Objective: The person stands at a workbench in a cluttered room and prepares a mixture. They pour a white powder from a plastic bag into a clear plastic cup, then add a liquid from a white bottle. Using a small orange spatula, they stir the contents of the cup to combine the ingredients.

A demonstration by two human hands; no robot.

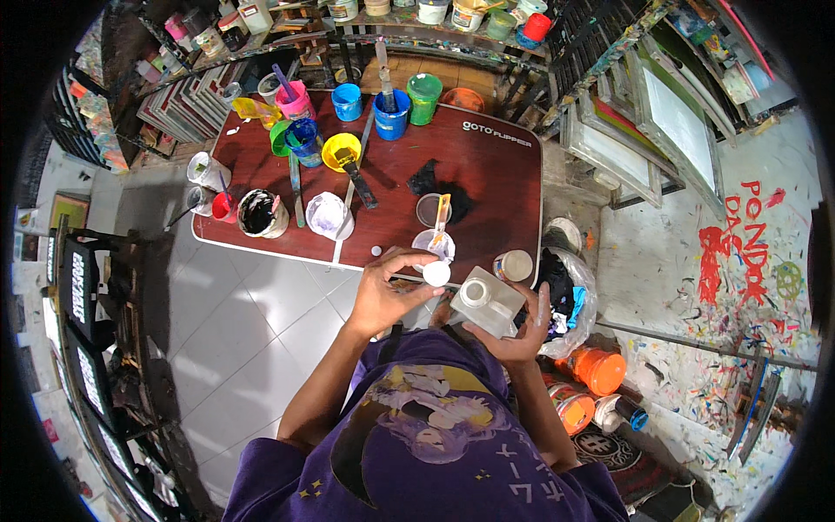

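Note:
Between the fingers of my left hand (387, 291) is a round white cap (437, 273), held just in front of a small whitish cup (426, 245) with an orange-handled spatula (443, 211) in it. My right hand (526, 335) grips a translucent square jug (489, 300) with a side handle; its round mouth is uncovered and faces up. The cap and the jug are apart, side by side over the table's near edge. Close beyond the jug stands a small pale jar (513, 265). A tiny white lid (376, 250) lies left of the cup.
Paint pots crowd the dark red table (391, 174): a blue tub (391, 113), green tub (424, 97), yellow cup (341, 151), white tub (330, 216) and black-stained tub (263, 214). A bag of rags (565, 300) and orange buckets (600, 371) stand at the right. Framed screens (609, 148) lean beyond.

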